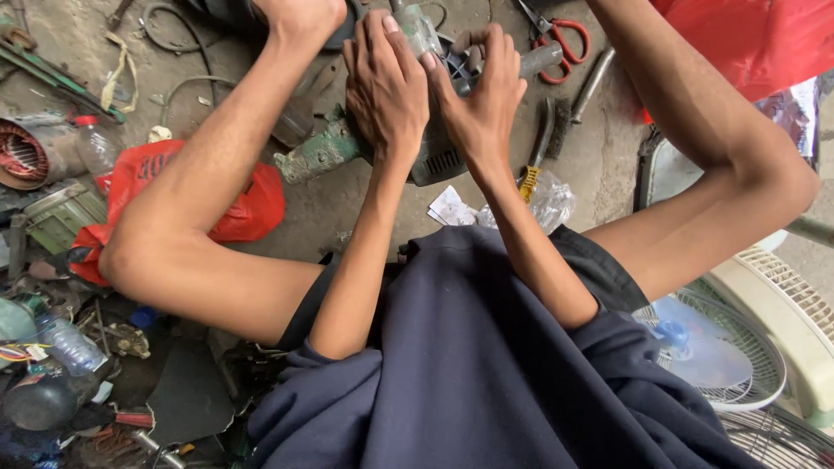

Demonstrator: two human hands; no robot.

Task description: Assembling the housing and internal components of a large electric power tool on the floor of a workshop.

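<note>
- Head view is showing both hands pressing on a power tool (439, 156) lying on the concrete floor (347, 208) at the upper middle of the frame, its green nose (317, 156) pointing lower left.
- Left hand (387, 87) is lying flat over the tool's body, fingers close together and curling over the top edge; it is gripping the casing rather than pinching a small part.
- Right hand (482, 95) is sitting just beside it on the right, fingers bent around the dark ribbed housing; what lies under the fingertips is hidden.
- Judging from this, the hands are working a casing part, so steady downward pressure from the left hand is keeping the tool from rolling while the right is doing the finer work.
- Keeping thumbs off the vent slots and pulling evenly would help avoid cracking the plastic.
- Red-handled pliers (560, 43) are lying at the upper right, near the right hand, with a metal rod (592, 84) beside them.
- Red bag (234, 204) is lying left of the tool, apart from it; a fan (721, 347) is standing at the lower right.
</note>
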